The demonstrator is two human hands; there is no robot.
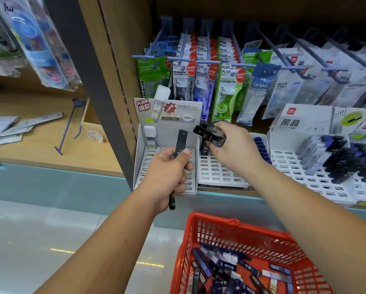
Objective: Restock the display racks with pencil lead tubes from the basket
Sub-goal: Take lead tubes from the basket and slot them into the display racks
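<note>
Over the left rack [140, 164], my left hand [169, 168] pinches one black tube [181, 142] between thumb and curled fingers. The tube's long axis stands nearly upright, with its top end leaning slightly toward the rack's back card. The rack's slots lie directly beneath and behind this hand, so I judge the left hand the nearer one for the coming insertion: lower end down into a free slot. A white-capped tube [150, 136] stands at the rack's rear left corner. Just right of the left rack, my right hand [236, 149] grips a bundle of dark tubes [211, 133] above the neighbouring rack [218, 174], whose visible slots are mostly unfilled. Below the left rack and to its right, the red basket [195, 234] holds loose tubes [230, 274] lying at mixed angles. Behind the left rack, packets [226, 77] hang on pegs.
</note>
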